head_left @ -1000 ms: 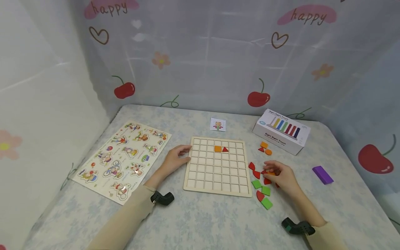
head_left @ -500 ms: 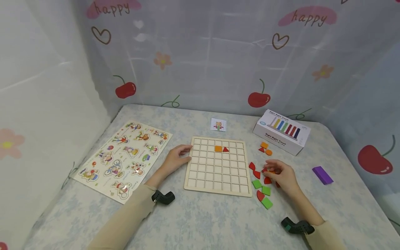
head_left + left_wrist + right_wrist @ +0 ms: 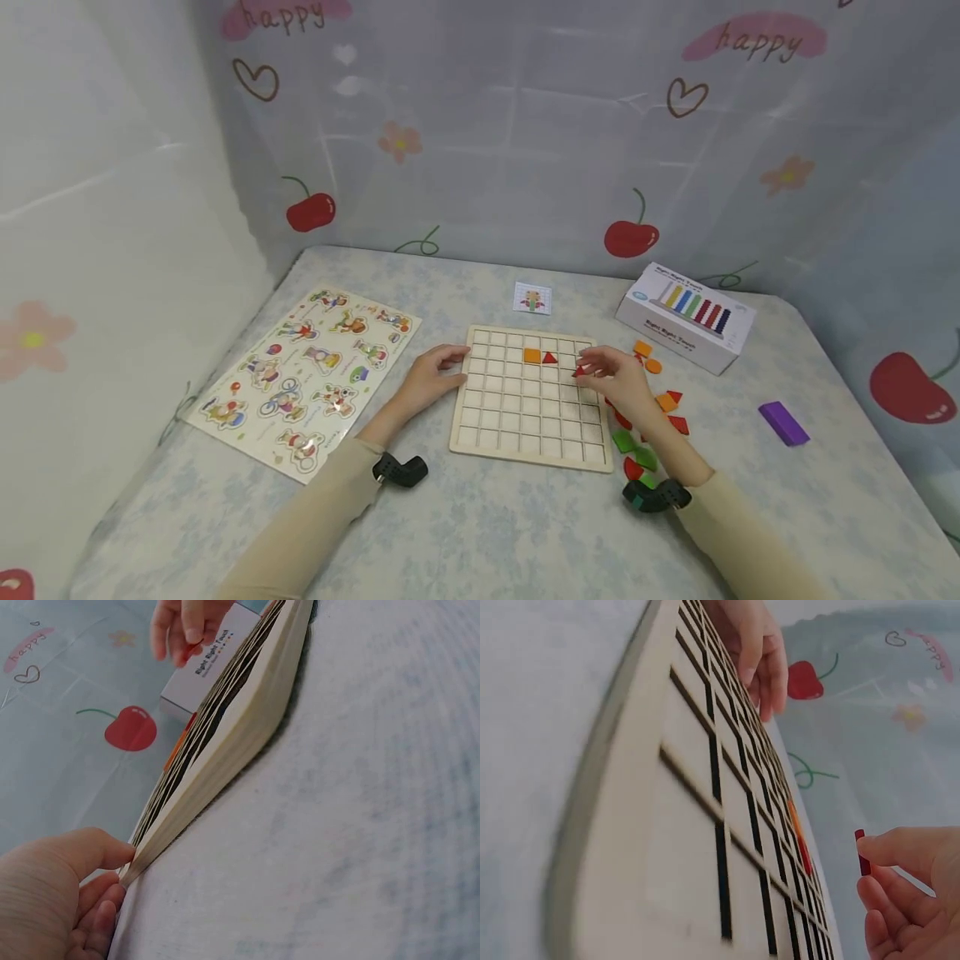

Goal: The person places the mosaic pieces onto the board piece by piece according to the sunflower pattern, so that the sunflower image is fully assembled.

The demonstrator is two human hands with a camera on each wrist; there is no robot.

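Note:
A pale wooden grid board (image 3: 521, 402) lies flat, with an orange square (image 3: 532, 356) and a red triangle (image 3: 550, 358) side by side in its upper cells. My left hand (image 3: 429, 379) holds the board's left edge, thumb and fingers meeting at the rim in the left wrist view. Over the board's right side, my right hand (image 3: 621, 382) pinches a small red piece (image 3: 862, 853) between thumb and fingers. That piece is held above the board in the right wrist view; its full outline is partly hidden by fingers.
Loose green squares (image 3: 623, 441), red pieces (image 3: 678, 425) and orange pieces (image 3: 653, 367) lie right of the board, some under my right arm. Behind are a small pattern card (image 3: 532, 298) and a white box (image 3: 686, 321). A picture puzzle (image 3: 303, 375) lies left, a purple block (image 3: 783, 423) far right.
My right hand has moved left and up from the loose pieces to the board, carrying the red piece. My left hand keeps its hold on the board. The head view has shifted slightly.

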